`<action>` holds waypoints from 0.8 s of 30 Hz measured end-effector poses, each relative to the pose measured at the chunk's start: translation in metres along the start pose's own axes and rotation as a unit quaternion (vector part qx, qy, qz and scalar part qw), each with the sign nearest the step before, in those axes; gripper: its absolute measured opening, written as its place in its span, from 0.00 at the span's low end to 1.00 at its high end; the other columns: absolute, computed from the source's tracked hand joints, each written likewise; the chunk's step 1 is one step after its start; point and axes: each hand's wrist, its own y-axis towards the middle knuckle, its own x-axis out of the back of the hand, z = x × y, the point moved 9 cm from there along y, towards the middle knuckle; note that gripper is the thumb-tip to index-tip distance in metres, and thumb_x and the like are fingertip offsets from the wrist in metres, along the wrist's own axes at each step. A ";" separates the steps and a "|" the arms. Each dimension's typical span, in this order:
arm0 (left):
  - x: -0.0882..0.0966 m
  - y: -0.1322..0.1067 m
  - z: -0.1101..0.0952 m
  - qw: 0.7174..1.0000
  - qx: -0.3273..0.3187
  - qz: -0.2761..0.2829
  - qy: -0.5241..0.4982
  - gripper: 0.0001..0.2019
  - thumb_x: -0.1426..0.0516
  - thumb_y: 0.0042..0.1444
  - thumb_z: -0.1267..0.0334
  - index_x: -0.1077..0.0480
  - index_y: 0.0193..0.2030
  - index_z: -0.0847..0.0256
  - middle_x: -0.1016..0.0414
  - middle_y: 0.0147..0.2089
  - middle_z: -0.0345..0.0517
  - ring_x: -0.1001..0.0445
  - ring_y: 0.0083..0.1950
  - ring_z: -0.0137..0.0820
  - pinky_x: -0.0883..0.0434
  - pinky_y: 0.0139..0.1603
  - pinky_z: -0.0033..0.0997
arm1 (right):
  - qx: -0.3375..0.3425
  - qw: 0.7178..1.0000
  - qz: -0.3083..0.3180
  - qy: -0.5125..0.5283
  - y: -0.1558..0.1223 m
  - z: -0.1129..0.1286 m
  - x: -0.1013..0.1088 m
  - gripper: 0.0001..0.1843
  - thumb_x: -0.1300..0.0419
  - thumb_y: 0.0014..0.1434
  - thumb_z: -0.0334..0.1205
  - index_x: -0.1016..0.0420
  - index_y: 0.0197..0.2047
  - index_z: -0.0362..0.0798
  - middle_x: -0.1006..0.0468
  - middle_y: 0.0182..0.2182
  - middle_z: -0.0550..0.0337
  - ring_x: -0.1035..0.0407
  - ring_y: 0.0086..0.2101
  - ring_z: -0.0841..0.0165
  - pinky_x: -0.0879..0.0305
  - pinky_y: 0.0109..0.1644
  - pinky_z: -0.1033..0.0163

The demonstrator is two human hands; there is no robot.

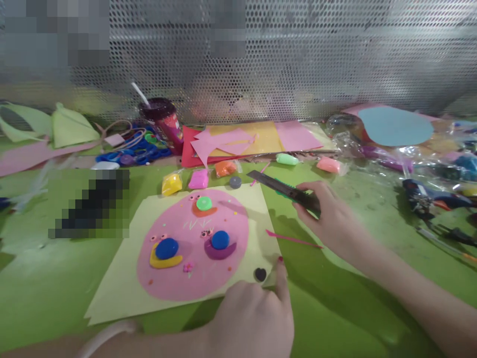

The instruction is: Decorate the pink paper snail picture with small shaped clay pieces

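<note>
In my right hand [328, 211] is a utility knife [288, 191], its blade pointing to the upper left above the green table. My left hand [257, 308] rests at the lower right corner of a pale yellow sheet [122, 278]. Its index finger is stretched out along the sheet's edge, and the other fingers are partly hidden. A pink oval [186, 228] lies on the sheet, bearing clay snail shapes with blue and green round shells. Beside my left index finger is a black heart [260, 274]. A thin pink strip [294, 239] crosses the sheet's right edge.
Small clay packs, such as a yellow one [172, 184] and an orange one [225, 168], lie behind the sheet. Farther back stand a dark cup with a straw [162, 122] and coloured papers [261, 139]. A perforated metal panel [283, 64] closes off the back.
</note>
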 end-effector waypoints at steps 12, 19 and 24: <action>-0.004 -0.013 -0.017 0.996 -0.073 0.050 -0.005 0.33 0.45 0.47 0.72 0.40 0.64 0.72 0.32 0.17 0.38 0.37 0.12 0.31 0.68 0.14 0.36 | -0.100 0.945 0.112 0.291 0.000 -0.001 -0.004 0.28 0.44 0.62 0.44 0.38 0.64 0.51 0.25 0.21 0.66 0.28 0.20 0.67 0.33 0.23 0.65; -0.012 -0.018 -0.020 0.989 -0.122 0.088 0.001 0.35 0.46 0.46 0.74 0.43 0.65 0.77 0.29 0.20 0.39 0.34 0.13 0.32 0.66 0.10 0.35 | -0.177 0.849 0.119 0.483 -0.004 -0.007 -0.006 0.22 0.40 0.63 0.49 0.29 0.58 0.50 0.23 0.21 0.63 0.25 0.24 0.68 0.28 0.29 0.67; -0.005 -0.030 -0.014 0.990 -0.111 -0.066 -0.052 0.31 0.48 0.44 0.73 0.37 0.59 0.78 0.31 0.18 0.38 0.37 0.11 0.30 0.58 0.08 0.34 | -0.230 0.724 0.156 0.631 -0.004 -0.003 -0.016 0.17 0.38 0.59 0.52 0.23 0.47 0.52 0.22 0.32 0.60 0.22 0.29 0.62 0.24 0.27 0.63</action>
